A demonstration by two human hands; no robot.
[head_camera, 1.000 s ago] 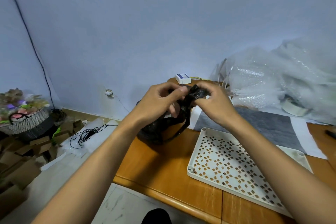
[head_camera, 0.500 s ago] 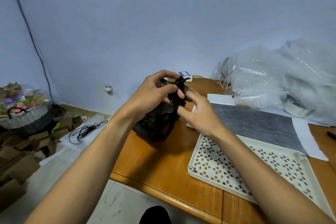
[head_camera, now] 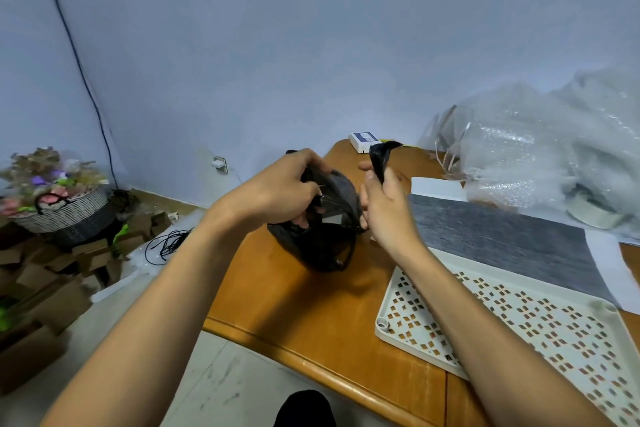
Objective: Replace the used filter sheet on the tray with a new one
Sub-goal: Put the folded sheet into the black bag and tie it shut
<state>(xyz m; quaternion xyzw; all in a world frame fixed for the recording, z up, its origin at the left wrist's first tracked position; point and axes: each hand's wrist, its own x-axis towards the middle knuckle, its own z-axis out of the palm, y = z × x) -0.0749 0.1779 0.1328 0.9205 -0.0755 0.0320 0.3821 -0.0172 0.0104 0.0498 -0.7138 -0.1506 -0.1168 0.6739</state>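
Left grip: my left hand has its fingers curled round one side of the black bag at its mouth. I judge it is there to steady the bag while the top gets closed.
Right grip: my right hand pinches the bag handle, a dark strip standing up above the fingers. It looks drawn up ready for knotting.
Used sheet: a grey wad shows through the top of the bag. I take it for the used filter sheet, bagged so that the dirt stays off the desk, though I cannot be sure from here.
Bag position: it rests on the desk near the left corner, just beside the tray but not on it.
Tray: white and perforated, it lies flat at my right with nothing on its grid, so it is ready for a fresh sheet.
New sheet: the grey filter sheet lies flat on white paper just beyond the tray's far edge, within easy reach of the right hand.
Clutter: bubble wrap is heaped at the back right, and a small box sits by the wall.
Stage: removal looks done and the laying-in has not begun.
Next: finish with the bag and set it aside, then lift the grey sheet by two corners so that it drops square inside the rim.
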